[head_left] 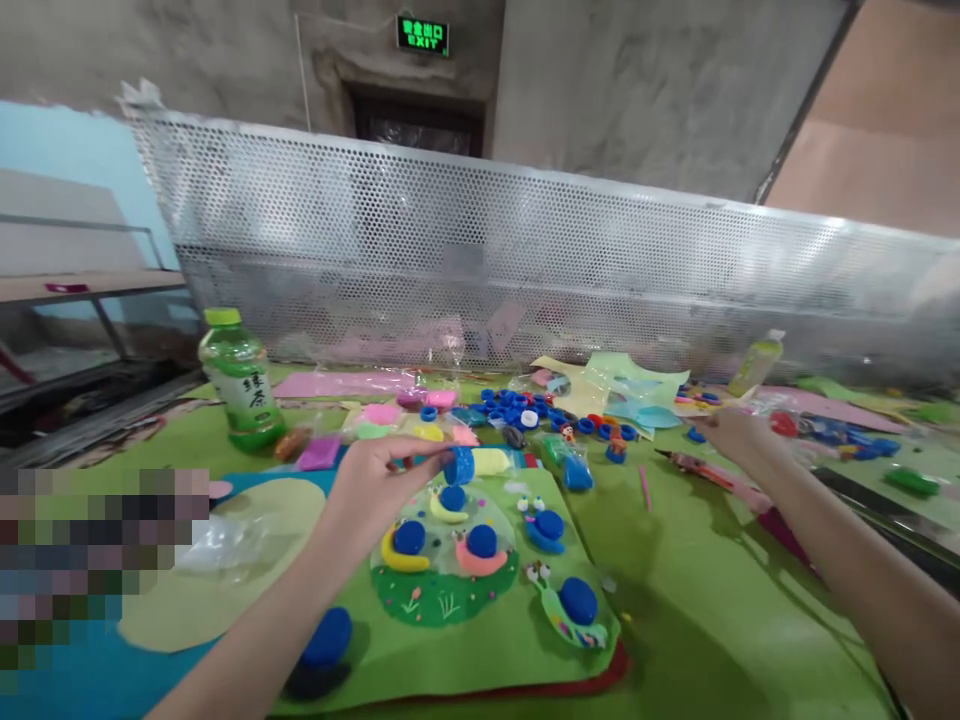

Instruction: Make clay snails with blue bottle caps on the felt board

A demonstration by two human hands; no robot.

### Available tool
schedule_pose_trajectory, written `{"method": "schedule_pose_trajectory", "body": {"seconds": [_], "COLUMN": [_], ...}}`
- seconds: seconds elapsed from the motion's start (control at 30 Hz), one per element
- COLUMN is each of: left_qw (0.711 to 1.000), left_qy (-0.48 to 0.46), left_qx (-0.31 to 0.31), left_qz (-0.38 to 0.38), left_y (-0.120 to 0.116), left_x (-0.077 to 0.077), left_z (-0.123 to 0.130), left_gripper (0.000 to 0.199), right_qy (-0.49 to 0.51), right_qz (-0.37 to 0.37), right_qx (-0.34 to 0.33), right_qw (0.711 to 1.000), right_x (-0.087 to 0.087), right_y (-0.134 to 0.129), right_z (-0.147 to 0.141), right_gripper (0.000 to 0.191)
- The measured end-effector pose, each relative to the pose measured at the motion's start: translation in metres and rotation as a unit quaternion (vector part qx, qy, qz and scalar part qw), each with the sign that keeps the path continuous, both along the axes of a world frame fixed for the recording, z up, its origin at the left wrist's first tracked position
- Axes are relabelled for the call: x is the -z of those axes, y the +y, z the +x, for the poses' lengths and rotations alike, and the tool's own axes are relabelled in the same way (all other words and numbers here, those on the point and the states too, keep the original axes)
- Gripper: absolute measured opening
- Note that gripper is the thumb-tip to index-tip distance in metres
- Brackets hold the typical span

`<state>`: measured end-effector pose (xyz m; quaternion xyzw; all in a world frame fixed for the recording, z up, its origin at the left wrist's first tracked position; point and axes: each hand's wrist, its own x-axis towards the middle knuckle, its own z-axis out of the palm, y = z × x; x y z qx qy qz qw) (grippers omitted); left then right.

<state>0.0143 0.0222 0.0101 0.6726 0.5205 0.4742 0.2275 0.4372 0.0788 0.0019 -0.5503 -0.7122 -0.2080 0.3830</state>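
My left hand (pixel 382 475) is closed, thumb and fingers pinching a glittery blue cylinder (pixel 459 466) with a pale yellow part (pixel 491 461) at its right. It is above the back of a green craft board (pixel 352 685). On the board are several clay snails with blue round shells, among them a yellow snail (pixel 405 548), a pink snail (pixel 482 552) and a light green snail (pixel 566 612). Far right, my right hand (pixel 739 438) reaches over the table, just in front of a small white-capped bottle (pixel 756 364). Its fingers are small and blurred, so any grip is unclear.
A green tea bottle (pixel 241 385) stands back left. Many blue caps (pixel 514 412) lie in a heap behind the board. A pink-handled pointed tool (pixel 712 472) and a pink stick (pixel 645 488) lie right of it. A perforated metal panel (pixel 525 250) closes off the back.
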Motion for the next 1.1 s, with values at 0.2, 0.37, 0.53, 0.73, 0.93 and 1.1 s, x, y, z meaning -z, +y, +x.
{"method": "schedule_pose_trajectory", "body": {"seconds": [0.2, 0.37, 0.53, 0.73, 0.93, 1.1], "left_qw": [0.998, 0.997, 0.994, 0.991, 0.992, 0.994], "left_qy": [0.042, 0.040, 0.037, 0.048, 0.041, 0.027], "left_qx": [-0.034, -0.066, -0.098, -0.119, -0.115, -0.095], "left_qz": [0.017, 0.022, 0.032, 0.035, 0.041, 0.046], "left_y": [-0.002, 0.002, 0.010, 0.020, 0.027, 0.028], "left_x": [-0.004, -0.006, -0.007, -0.002, 0.001, 0.003], "left_z": [-0.005, -0.011, -0.016, -0.023, -0.026, -0.027], "left_gripper": [0.012, 0.013, 0.014, 0.018, 0.020, 0.024], "right_qy": [-0.005, 0.047, -0.065, -0.116, -0.144, -0.151], "right_qz": [-0.126, -0.236, -0.441, -0.416, -0.453, -0.442], "right_qx": [0.017, -0.110, -0.207, -0.146, -0.111, -0.111], "right_qw": [0.992, 0.964, 0.871, 0.890, 0.873, 0.877], "right_x": [-0.011, -0.010, 0.012, 0.009, 0.017, 0.023], "right_y": [-0.025, -0.099, -0.134, -0.094, -0.070, -0.069], "right_z": [-0.112, -0.206, -0.288, -0.354, -0.397, -0.400], "right_gripper": [0.020, 0.019, 0.012, 0.027, 0.026, 0.028]}}
